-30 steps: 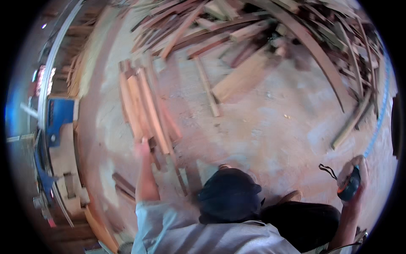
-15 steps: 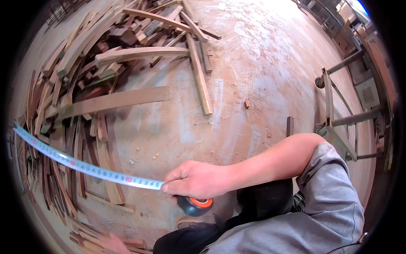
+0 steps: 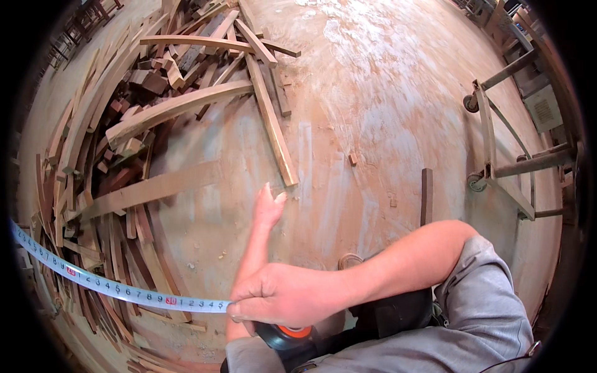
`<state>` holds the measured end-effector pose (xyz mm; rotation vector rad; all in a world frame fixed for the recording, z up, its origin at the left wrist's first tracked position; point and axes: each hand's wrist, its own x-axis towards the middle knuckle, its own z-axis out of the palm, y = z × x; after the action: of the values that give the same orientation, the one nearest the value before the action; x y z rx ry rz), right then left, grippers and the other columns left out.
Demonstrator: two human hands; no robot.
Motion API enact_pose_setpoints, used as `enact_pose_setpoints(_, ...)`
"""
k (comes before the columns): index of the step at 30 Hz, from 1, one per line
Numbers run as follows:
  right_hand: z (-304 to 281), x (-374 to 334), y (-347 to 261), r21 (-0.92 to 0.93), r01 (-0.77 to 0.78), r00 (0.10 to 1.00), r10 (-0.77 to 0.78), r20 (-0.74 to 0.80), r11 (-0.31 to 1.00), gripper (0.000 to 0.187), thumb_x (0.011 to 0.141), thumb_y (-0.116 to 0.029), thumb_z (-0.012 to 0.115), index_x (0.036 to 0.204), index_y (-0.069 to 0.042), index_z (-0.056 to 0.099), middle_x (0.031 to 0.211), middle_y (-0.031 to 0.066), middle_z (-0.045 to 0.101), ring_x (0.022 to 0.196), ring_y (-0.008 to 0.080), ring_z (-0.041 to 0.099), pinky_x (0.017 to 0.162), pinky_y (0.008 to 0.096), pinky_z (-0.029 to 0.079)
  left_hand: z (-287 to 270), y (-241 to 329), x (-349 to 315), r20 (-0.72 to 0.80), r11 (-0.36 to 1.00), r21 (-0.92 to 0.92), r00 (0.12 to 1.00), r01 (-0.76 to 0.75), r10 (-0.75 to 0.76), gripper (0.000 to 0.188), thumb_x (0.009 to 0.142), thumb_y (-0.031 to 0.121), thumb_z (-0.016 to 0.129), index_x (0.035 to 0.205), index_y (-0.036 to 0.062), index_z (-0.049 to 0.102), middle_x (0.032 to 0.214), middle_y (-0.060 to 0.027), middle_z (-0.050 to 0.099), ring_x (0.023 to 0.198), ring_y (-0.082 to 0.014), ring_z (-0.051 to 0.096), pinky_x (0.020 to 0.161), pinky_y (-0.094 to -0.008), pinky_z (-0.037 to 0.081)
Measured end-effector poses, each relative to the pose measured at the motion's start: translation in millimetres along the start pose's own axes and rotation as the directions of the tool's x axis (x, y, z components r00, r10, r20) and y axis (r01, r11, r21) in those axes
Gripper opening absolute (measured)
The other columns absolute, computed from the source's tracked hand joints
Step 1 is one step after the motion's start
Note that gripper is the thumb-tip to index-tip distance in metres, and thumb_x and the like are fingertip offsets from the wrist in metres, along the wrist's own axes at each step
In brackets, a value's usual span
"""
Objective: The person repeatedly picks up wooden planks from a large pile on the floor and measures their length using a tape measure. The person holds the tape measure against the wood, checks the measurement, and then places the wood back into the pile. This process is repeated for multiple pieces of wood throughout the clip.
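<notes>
My right hand is closed round a tape measure with a dark case and an orange ring. Its thumb presses on the pulled-out white blade, which curves away to the left edge of the picture. Beyond the right hand, my bare left arm stretches forward over the floor. The left hand has its thumb and a finger spread, with nothing seen between them. Just past its fingertips lies the near end of a long wooden strip. A wide, smeared wooden board is to the left of that hand.
A heap of wooden offcuts and strips fills the left side, with more sticks beneath the blade. On the right stands a wheeled metal frame. A dark wooden piece and a small block lie on the dusty floor.
My left hand has moved from the lower left, over the sticks, up to the floor ahead near the long strip. The right hand and tape measure have shifted slightly down and left.
</notes>
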<state>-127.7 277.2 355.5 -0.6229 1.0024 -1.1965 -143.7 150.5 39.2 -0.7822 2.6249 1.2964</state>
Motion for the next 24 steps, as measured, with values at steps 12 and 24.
enact_pose_setpoints(12, -61, -23, -16, 0.049, 0.089, 0.996, -0.089, -0.012, 0.995, 0.026, 0.101, -0.019, 0.051, 0.09, 0.001, 0.064, 0.078, 0.0051, 0.064, 0.075, 0.0133, 0.058, 0.074, 0.029, 0.048, 67, 26, 67, -0.04, 0.949, -0.075, 0.95, 0.307, -0.311, 0.051, 0.081, 0.031, 0.066, 0.116, -0.0045, 0.054, 0.11, -0.0247, 0.066, 0.105, -0.0344, 0.066, 0.09, -0.0451, 0.05)
enact_pose_setpoints(24, -60, 6, -32, -0.058, 0.102, 0.993, -0.105, -0.051, 0.993, 0.033, 0.101, -0.027, 0.051, 0.091, -0.001, 0.067, 0.073, 0.0034, 0.066, 0.071, 0.0113, 0.056, 0.08, 0.0275, 0.043, 40, 60, -88, 0.47, 0.131, -0.858, 0.861, 0.497, -0.195, 0.035, 0.099, 0.029, 0.052, 0.122, 0.0027, 0.051, 0.098, -0.0121, 0.064, 0.083, -0.0287, 0.064, 0.076, -0.0428, 0.052)
